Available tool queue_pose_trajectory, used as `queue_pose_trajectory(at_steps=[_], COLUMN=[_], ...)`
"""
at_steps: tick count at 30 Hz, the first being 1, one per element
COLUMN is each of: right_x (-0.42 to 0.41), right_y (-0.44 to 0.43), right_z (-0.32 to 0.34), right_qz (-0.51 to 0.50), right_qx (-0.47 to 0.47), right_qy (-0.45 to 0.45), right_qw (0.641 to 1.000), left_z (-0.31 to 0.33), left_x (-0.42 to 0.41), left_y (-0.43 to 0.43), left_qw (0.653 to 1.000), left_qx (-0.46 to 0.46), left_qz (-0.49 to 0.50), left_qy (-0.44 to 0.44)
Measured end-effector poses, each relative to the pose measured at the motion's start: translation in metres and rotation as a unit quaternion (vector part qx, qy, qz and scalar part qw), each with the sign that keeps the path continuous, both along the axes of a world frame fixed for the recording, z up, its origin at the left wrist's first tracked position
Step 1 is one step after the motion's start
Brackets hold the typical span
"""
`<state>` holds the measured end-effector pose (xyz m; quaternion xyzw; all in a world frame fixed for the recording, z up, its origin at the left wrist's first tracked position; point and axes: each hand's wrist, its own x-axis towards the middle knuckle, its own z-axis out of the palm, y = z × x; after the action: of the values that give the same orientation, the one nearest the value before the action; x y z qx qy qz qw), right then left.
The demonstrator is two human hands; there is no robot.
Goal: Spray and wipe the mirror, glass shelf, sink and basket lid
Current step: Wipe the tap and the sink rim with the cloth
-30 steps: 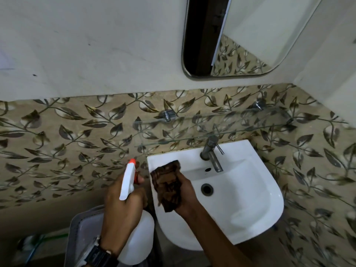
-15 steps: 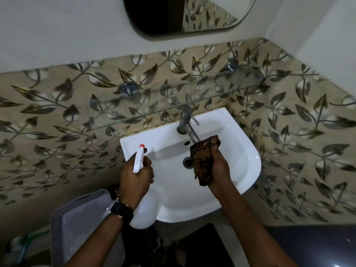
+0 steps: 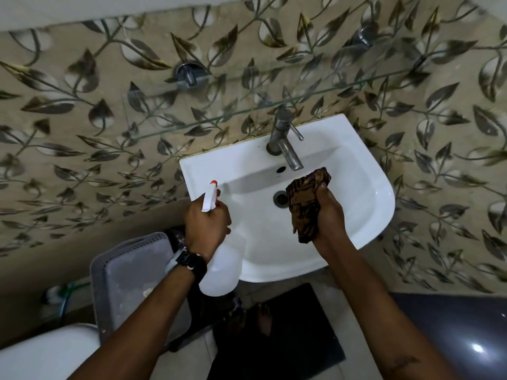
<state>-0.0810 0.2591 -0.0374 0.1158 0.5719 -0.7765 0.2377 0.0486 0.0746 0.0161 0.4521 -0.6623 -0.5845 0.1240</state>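
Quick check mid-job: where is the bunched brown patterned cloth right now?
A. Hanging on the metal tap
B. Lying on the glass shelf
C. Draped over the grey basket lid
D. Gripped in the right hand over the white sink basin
D: the brown patterned cloth is bunched in the right hand, above the white sink basin, beside the drain.

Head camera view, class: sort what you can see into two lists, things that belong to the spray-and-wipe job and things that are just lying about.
Belongs to the job:
spray bottle, in the left hand
brown cloth, in the right hand
sink
glass shelf
basket lid

Just lying about:
tap
dark floor mat
wristwatch
green hose
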Motion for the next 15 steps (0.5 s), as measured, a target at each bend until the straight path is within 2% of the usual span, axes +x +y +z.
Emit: queue_pose_trajectory(at_steps=[3,11,15], right_x=[0.000,0.000,0.000], right_y=[0.001,0.005,0.008], right_z=[0.000,0.001,0.001], right_qz=[0.003,0.008,-0.017], right_qx=[0.002,0.013,0.019], right_qy=[-0.002,-0.016,-0.029], right_qw=[1.000,1.000,0.999], left_z=[-0.004,-0.008,0.002], left_x=[0.001,-0.001,-0.018], left_y=[-0.002,-0.003,0.013], left_qw=[0.999,0.999,0.996], left_qx=[-0.044,-0.029,-0.053], left_qz=[0.009,-0.009,-0.075], left_qy=[-0.020,-0.016,-0.023])
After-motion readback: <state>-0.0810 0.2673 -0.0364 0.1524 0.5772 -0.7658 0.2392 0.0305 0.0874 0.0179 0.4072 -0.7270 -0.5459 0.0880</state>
